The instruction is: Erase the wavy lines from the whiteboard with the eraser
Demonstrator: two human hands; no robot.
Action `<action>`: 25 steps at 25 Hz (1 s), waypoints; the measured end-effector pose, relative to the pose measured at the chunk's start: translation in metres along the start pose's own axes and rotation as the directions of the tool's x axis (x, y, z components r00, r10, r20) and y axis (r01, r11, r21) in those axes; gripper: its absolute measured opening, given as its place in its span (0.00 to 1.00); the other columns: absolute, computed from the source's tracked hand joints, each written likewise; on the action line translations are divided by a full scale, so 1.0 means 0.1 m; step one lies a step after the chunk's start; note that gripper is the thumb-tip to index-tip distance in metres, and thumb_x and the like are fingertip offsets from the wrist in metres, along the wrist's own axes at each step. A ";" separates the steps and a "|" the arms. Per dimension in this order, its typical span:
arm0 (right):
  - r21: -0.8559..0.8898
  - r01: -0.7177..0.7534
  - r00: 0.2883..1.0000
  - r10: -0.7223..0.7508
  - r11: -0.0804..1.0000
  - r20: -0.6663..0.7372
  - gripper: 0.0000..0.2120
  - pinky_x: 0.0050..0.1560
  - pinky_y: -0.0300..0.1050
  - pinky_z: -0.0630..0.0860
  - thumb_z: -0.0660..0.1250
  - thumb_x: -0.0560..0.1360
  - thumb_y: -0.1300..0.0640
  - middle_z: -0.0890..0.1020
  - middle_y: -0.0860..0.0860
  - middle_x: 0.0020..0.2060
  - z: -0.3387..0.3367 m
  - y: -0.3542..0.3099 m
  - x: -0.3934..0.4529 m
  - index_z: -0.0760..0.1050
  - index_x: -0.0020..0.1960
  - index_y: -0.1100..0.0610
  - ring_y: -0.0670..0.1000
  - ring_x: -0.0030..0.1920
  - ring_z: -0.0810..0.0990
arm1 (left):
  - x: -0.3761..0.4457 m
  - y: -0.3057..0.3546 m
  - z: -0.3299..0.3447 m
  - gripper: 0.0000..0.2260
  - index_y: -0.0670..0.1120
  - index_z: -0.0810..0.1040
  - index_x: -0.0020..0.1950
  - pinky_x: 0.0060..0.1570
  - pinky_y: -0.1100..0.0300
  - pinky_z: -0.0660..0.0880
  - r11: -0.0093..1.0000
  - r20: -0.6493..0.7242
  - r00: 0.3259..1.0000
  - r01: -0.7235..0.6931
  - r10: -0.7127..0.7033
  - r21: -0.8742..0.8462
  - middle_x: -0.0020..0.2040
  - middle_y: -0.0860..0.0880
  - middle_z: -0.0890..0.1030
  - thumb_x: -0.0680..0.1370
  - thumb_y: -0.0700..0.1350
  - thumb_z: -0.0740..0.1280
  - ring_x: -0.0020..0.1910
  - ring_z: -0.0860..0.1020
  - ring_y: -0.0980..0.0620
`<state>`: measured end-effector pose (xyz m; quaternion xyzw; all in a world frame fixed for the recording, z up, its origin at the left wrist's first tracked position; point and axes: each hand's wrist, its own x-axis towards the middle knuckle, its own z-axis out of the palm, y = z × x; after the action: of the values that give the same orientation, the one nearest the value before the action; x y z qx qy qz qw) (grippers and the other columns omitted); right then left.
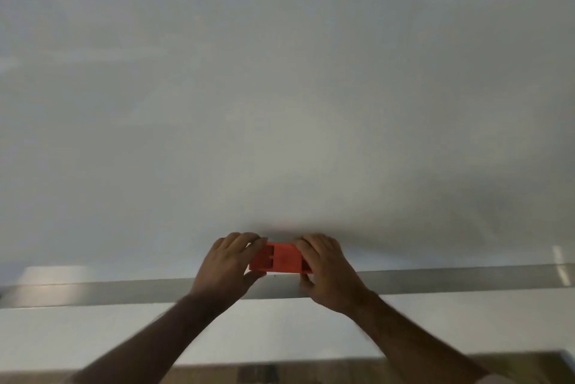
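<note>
A large whiteboard (280,88) fills most of the view; its surface looks plain white, and I see no wavy lines on it. An orange-red eraser (281,259) is pressed against the board's lower part, just above the metal tray. My left hand (228,265) grips the eraser's left end and my right hand (326,268) grips its right end. Both forearms reach up from the bottom of the frame. The picture is slightly blurred.
A long metal marker tray (451,281) runs across the board's bottom edge. Below it is a white wall panel (93,337), and a strip of wooden floor (255,376) shows at the very bottom.
</note>
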<state>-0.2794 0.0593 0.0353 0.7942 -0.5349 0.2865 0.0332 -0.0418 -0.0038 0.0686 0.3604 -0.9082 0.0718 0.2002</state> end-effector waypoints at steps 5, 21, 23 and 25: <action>0.013 -0.092 0.990 0.090 0.996 0.109 0.28 0.68 0.54 0.71 0.71 0.69 0.60 0.77 0.56 0.62 0.31 0.07 -0.19 0.72 0.69 0.60 0.57 0.63 0.76 | -0.20 0.00 0.45 0.28 0.48 0.82 0.62 0.49 0.53 0.81 0.985 0.100 0.985 0.148 -0.139 -0.087 0.58 0.49 0.81 0.64 0.49 0.82 0.52 0.82 0.45; 0.221 -0.287 0.939 0.228 0.932 0.256 0.25 0.72 0.45 0.67 0.73 0.74 0.60 0.74 0.52 0.65 0.65 0.15 -0.38 0.73 0.70 0.59 0.52 0.68 0.69 | -0.42 0.01 0.88 0.19 0.50 0.83 0.61 0.53 0.55 0.78 0.737 0.414 0.807 0.570 -0.421 -0.363 0.65 0.53 0.78 0.71 0.44 0.77 0.51 0.82 0.48; 0.187 -0.275 0.942 0.225 0.943 0.248 0.23 0.70 0.47 0.69 0.72 0.75 0.58 0.74 0.53 0.64 0.63 0.13 -0.38 0.74 0.69 0.59 0.54 0.67 0.70 | -0.43 0.05 0.85 0.15 0.53 0.83 0.59 0.52 0.53 0.78 0.763 0.381 0.801 0.577 -0.461 -0.290 0.67 0.55 0.77 0.72 0.47 0.76 0.54 0.81 0.46; 0.147 -0.262 0.944 0.222 0.954 0.243 0.20 0.68 0.50 0.71 0.71 0.76 0.55 0.74 0.54 0.64 0.63 0.12 -0.42 0.76 0.66 0.59 0.55 0.66 0.71 | -0.47 0.07 0.84 0.14 0.55 0.83 0.60 0.52 0.52 0.78 0.824 0.345 0.822 0.533 -0.452 -0.191 0.69 0.55 0.77 0.74 0.51 0.75 0.58 0.81 0.46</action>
<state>-0.2745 0.0662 -0.0406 0.7492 -0.6013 0.2438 -0.1334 -0.0420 0.0074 -0.0275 0.5594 -0.8023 -0.1642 0.1279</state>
